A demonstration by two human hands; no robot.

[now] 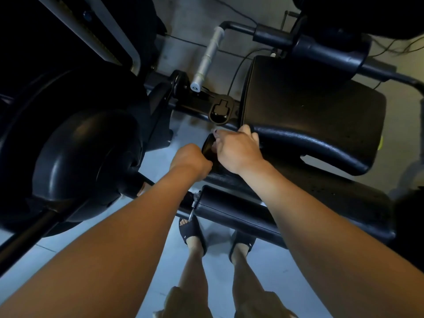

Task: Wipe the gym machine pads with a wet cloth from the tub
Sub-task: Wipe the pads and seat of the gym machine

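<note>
Both hands meet at the end of the roller pad (207,148), the right hand (237,151) clasping it, the left hand (191,158) curled on what I cannot tell; the pad runs rightward beneath the right forearm.

Glossy grained leather-like seat pad (309,106) and roller pad (207,146), matt grey bar (207,58), smooth floor (158,152).

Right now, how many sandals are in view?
2. One sandal is on the left foot, on the floor between the forearms, toes showing. The other is on the right foot beside it, its front hidden under the pad.
</note>
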